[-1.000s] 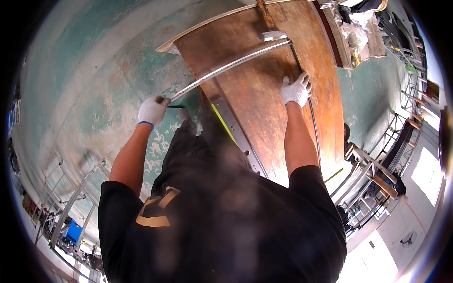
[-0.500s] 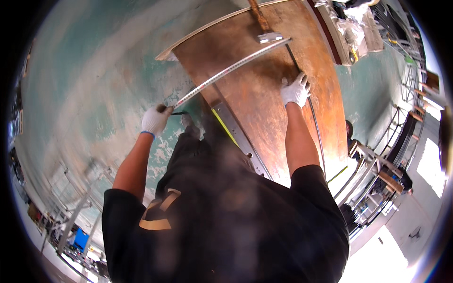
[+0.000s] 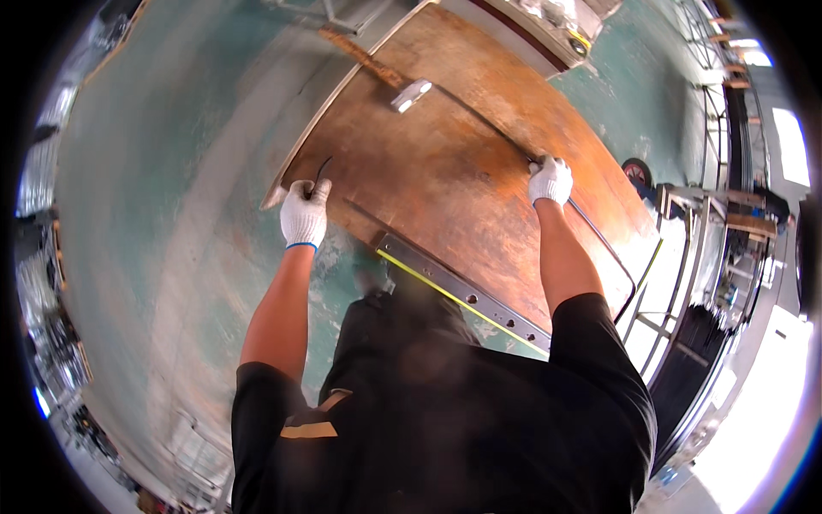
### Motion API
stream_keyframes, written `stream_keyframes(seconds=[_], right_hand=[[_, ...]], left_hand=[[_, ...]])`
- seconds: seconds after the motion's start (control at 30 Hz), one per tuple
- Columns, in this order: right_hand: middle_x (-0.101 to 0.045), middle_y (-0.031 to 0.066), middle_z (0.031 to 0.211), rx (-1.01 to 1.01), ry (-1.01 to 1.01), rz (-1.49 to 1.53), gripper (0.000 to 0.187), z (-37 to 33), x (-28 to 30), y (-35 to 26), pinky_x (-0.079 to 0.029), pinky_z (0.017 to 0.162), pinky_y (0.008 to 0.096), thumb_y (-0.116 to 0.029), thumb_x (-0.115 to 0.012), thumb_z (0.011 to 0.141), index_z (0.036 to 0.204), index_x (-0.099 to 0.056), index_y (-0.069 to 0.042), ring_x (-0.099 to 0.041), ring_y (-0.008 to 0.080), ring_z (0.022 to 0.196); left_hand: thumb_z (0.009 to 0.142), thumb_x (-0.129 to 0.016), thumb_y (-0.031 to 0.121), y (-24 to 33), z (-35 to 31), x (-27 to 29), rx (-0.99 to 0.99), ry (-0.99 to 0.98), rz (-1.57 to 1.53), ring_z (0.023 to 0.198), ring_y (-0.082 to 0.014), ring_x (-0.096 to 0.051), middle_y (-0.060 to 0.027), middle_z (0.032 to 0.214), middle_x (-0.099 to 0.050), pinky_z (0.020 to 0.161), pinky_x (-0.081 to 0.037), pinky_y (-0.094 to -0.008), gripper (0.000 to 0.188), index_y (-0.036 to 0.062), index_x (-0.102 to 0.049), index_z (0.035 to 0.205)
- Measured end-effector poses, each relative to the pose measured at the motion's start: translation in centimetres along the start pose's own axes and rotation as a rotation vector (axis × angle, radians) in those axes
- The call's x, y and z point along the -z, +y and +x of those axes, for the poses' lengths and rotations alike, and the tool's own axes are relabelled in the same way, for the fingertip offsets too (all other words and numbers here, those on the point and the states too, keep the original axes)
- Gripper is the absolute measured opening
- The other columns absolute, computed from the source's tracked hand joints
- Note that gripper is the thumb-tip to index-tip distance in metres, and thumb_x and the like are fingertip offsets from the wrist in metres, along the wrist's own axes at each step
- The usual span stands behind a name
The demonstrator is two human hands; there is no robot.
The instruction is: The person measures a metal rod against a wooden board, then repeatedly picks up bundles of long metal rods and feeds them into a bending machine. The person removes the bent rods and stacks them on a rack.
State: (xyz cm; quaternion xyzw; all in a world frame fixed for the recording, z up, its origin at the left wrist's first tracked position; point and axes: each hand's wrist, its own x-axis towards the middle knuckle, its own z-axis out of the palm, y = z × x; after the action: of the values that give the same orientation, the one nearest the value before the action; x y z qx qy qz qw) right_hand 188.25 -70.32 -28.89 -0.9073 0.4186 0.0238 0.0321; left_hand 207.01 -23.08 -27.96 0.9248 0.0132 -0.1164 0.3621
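My left hand (image 3: 304,212), in a white knit glove, is closed by the table's left near corner. A short dark curved strap (image 3: 324,166) sticks up from its fingers. What it grips is mostly hidden; the half-second-earlier view showed a tape measure there. My gloved right hand (image 3: 550,180) is closed around a thin dark rod (image 3: 591,222) over the rust-brown tabletop (image 3: 479,176). The rod runs from near the hammer to a bend at the right. A hammer (image 3: 412,95) with a steel head and worn wooden handle lies at the far left edge.
A dark metal bar with holes (image 3: 445,278) and a yellow-green strip (image 3: 411,272) line the near table edge. Wrapped material on a ledge (image 3: 556,17) stands beyond. Metal racks (image 3: 711,206) are at the right, with a wheel (image 3: 636,170) beside the table. Green worn floor (image 3: 188,188) spreads left.
The white tape blade, stretched from my left hand toward the hammer before, no longer shows. My right hand has gone from open on the rod to closed around it. The whole view has turned.
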Motion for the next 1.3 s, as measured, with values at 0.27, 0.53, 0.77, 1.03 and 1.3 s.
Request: stream_keyframes(seconds=[0.27,0.53,0.77,1.03,1.3], right_hand=[[-0.074,0.0209,0.102,0.277,-0.034,0.299,0.021,-2.3,8.4,4.3,-0.055,0.085,0.0517,-0.023,-0.061,0.1,0.112,-0.07,-0.009,-0.069,0.0433,0.1],[-0.074,0.0123,0.086,0.376,0.623,0.334,0.024,-24.3,31.9,10.2,-0.055,0.069,0.0344,-0.02,-0.067,0.1,0.119,-0.076,-0.007,-0.067,0.0236,0.07],[-0.076,0.021,0.098,-0.065,1.048,0.288,0.025,-51.1,43.9,13.9,-0.057,0.077,0.0401,-0.011,-0.065,0.1,0.121,-0.072,-0.001,-0.074,0.033,0.085],[-0.071,0.0137,0.084,-0.608,1.391,0.181,0.031,-77.2,37.8,29.9,-0.056,0.074,0.0353,-0.031,-0.063,0.105,0.12,-0.073,-0.005,-0.069,0.0198,0.078],[-0.055,-0.0004,0.072,-0.729,1.601,1.116,0.029,-96.7,21.9,41.8,-0.035,0.052,0.0235,-0.023,-0.066,0.106,0.111,-0.07,0.005,-0.047,0.0072,0.061]], left_hand=[[0.084,-0.082,0.04,0.9,2.9,-2.3,-0.464,0.087,0.286,0.11,-0.0389,-0.068,-0.0205,0.107,-0.074,0.095,-0.053,-0.0493,0.05,0.0024,-0.073,0.115],[0.092,-0.073,0.007,3.5,-2.7,-2.3,-0.173,-0.274,-0.572,0.099,-0.0188,-0.067,-0.0091,0.104,-0.073,0.086,-0.053,-0.0353,0.022,-0.0039,-0.071,0.111],[0.098,-0.074,0.013,11.2,-26.3,-7.7,-0.101,-1.023,-0.721,0.095,-0.0152,-0.067,-0.0056,0.114,-0.072,0.088,-0.054,-0.033,0.024,0.0088,-0.067,0.121],[0.102,-0.069,0.01,15.2,-48.1,-8.1,-0.439,-1.343,-0.478,0.093,-0.0124,-0.066,-0.0029,0.112,-0.07,0.084,-0.055,-0.0284,0.02,0.0085,-0.066,0.122],[0.109,-0.061,0.024,23.3,-75.7,-14.3,-0.852,-1.706,-0.554,0.109,-0.0185,-0.063,-0.01,0.132,-0.065,0.101,-0.051,-0.0375,0.043,0.0055,-0.054,0.147]])
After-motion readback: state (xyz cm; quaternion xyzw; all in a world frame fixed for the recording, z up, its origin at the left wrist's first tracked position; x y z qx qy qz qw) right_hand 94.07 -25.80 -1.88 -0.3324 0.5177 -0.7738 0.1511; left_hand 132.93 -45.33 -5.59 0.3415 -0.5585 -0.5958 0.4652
